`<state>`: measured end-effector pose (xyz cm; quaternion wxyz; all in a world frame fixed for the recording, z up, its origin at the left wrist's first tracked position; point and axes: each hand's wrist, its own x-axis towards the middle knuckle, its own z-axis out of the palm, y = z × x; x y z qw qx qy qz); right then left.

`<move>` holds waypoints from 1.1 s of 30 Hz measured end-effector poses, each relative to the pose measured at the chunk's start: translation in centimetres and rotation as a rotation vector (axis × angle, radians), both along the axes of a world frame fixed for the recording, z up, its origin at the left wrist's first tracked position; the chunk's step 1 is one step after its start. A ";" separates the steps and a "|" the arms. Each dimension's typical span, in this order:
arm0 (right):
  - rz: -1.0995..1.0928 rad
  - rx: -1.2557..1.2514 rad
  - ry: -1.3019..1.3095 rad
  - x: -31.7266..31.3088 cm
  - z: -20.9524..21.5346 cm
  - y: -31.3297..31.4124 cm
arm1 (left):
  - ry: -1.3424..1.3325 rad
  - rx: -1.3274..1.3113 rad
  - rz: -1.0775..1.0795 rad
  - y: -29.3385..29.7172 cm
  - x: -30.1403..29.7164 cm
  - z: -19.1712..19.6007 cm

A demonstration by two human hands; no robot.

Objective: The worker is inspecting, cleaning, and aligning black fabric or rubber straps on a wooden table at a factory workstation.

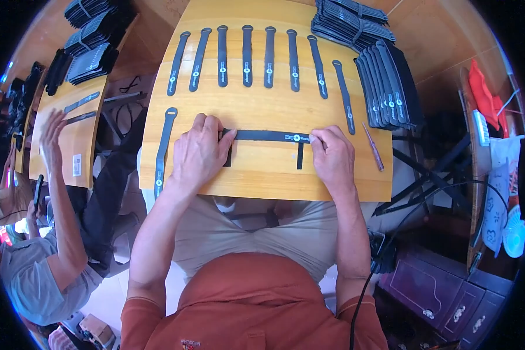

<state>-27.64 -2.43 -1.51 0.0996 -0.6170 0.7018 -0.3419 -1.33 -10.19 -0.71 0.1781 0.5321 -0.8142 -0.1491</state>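
Observation:
A dark grey hook-and-loop strap (262, 135) with a white print lies crosswise near the front of the wooden table (256, 181). My left hand (201, 149) pinches its left end, and my right hand (334, 154) pinches its right end between thumb and fingers. Under the strap, a short black strip (300, 156) shows beside my right hand. Another black strip (227, 156) is partly hidden by my left hand. Beyond my hands, several matching straps (247, 55) lie spread in a row, slotted ends away from me. One more strap (165, 143) lies left of my left hand.
A fanned stack of straps (382, 87) and tied bundles (353, 26) sit at the table's right and far right. A thin purple tool (373, 147) lies near the right edge. At left, a co-worker's hand (53, 131) is over another table (70, 137) holding straps.

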 end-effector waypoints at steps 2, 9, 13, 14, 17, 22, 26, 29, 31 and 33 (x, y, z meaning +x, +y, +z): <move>-0.014 0.016 -0.021 -0.1 0.2 0.0 | -0.004 0.000 0.012 0.0 -0.2 0.0; 0.047 0.004 0.421 3.7 1.5 0.3 | -0.027 -0.004 0.057 0.5 -0.6 -0.1; 0.359 -0.015 0.477 8.8 1.2 0.3 | -0.025 -0.013 0.046 0.4 -0.5 -0.2; 0.392 0.033 0.421 9.3 0.4 0.4 | -0.029 -0.015 0.043 0.3 -0.7 -0.4; 0.423 0.125 0.364 7.6 -0.1 1.2 | -0.019 0.000 0.054 0.4 -0.7 -0.2; 0.261 0.193 0.421 3.8 -0.2 2.6 | -0.004 0.017 0.081 0.4 -0.6 -0.4; 0.246 0.198 0.413 4.0 -0.3 2.7 | 0.017 -0.016 0.082 0.5 -0.6 -0.1; 0.241 0.173 0.403 3.8 -0.6 2.8 | 0.019 -0.017 0.070 0.7 -0.6 0.0; 0.243 0.185 0.402 3.7 -0.6 2.8 | 0.015 -0.008 0.063 0.8 -0.6 -0.1; 0.243 0.174 0.396 3.7 -0.5 2.8 | 0.038 -0.024 0.072 0.9 -0.4 -0.3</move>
